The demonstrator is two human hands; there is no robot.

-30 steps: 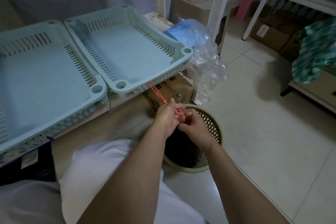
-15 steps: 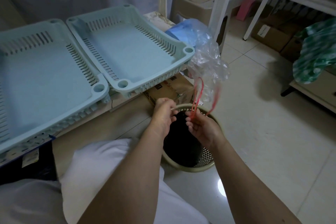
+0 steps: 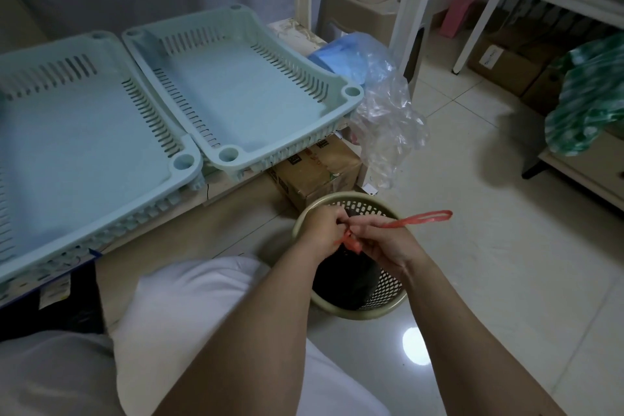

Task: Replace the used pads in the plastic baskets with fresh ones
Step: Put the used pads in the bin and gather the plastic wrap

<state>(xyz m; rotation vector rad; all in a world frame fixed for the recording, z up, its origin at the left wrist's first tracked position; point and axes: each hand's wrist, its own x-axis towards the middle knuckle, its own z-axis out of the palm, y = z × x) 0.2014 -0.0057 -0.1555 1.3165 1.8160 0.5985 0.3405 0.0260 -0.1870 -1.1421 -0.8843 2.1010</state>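
Observation:
Two pale green plastic baskets sit side by side on a low surface: the left basket [image 3: 184, 164] and the right basket [image 3: 351, 91]. Both show a light blue lining inside. Over the beige mesh waste bin [image 3: 385, 309] my left hand [image 3: 322, 230] and my right hand [image 3: 381, 241] meet, both pinching the red handles of a bag [image 3: 422, 218]. One red loop sticks out to the right of my right hand. The dark bag in the bin is mostly hidden by my hands.
A crumpled clear plastic bag [image 3: 388, 121] holding blue pads [image 3: 337, 54] hangs off the surface's right end. A cardboard box [image 3: 317, 172] lies under the baskets. A beige stool [image 3: 364, 0], white frame legs and more boxes stand beyond. Tiled floor lies to the right.
The red handles swung from pointing up-left, to upright, to lying out to the right. My hands stayed together over the bin and dropped slightly lower.

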